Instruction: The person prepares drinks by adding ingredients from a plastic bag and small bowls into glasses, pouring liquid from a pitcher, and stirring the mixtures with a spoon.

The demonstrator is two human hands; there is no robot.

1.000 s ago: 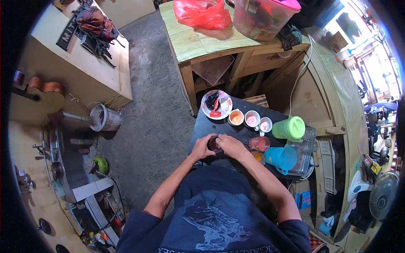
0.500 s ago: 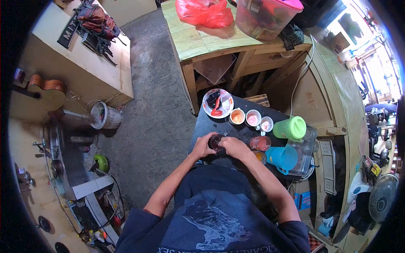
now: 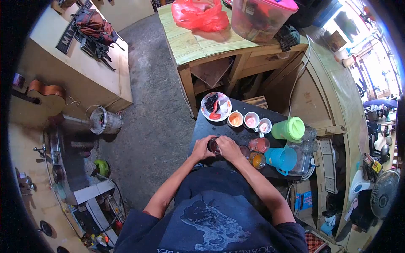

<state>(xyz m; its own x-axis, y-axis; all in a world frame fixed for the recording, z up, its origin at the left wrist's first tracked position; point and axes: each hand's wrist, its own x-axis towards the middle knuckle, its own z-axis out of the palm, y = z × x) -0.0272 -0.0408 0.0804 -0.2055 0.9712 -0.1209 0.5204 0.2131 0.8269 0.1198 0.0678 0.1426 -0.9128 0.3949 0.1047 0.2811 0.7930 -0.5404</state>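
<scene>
While both hands work at the near edge of the dark counter, the left hand is wrapped around a small dark glass. The right hand closes its grip over the glass's right side. Cups of colored stuff sit just beside it.

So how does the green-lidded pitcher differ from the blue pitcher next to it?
The green-lidded pitcher is light green and capped with a round lid; the blue pitcher is teal-blue and open at the top, with no lid visible. The green-lidded pitcher sits farther from the person, the blue pitcher nearer, close to the right arm. Both stand at the right side of the dark table, away from both hands.
</scene>
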